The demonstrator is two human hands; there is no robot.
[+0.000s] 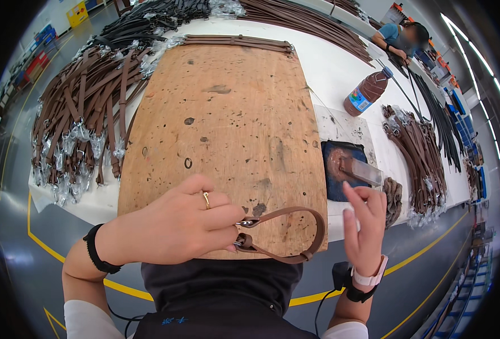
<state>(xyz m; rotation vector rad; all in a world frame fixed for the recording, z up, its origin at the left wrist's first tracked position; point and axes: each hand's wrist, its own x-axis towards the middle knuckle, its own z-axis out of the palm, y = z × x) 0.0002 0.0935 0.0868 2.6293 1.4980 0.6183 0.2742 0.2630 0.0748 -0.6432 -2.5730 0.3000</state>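
Note:
My left hand is closed around the metal-fitted ends of a brown leather strap, at the board's near edge. The strap bends into a loop that reaches right from my fingers. Its metal fittings are partly hidden by my fingertips. My right hand is raised to the right of the loop with its fingers apart, holding nothing that I can see. Just beyond those fingers, a clear plastic block-shaped tool with a brown-stained end rests on a dark blue pad. Reddish-brown stain covers part of the pad.
A spotted wooden board lies before me, with finished-looking brown straps along its far edge. Brown straps heap at left; another bundle lies right. A brown-filled bottle lies beyond the pad, near a crumpled cloth. A person works far right.

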